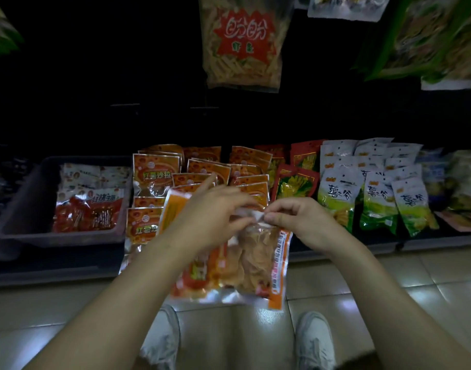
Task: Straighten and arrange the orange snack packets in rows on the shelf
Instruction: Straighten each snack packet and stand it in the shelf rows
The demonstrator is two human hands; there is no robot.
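Head view: left hand (pixel 210 212) and right hand (pixel 298 222), each grip clamped, pinching the top edge of held orange snack packets (pixel 255 260), which hang past the shelf (pixel 55 265) front edge over the tiled floor (pixel 389 276). Shelved orange packets (pixel 155 172) overlap just behind; grey bin (pixel 28 209) left, green-white packets (pixel 338 193) right.

A small shop — rows of orange snack packets (pixel 202 166) fill a low shelf (pixel 55 265), white-and-green packets (pixel 376 193) beside them — larger bags (pixel 241 41) hang above.

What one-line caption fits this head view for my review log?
Left hand and right hand pinch the top of the held orange packets in front of the shelved orange rows.
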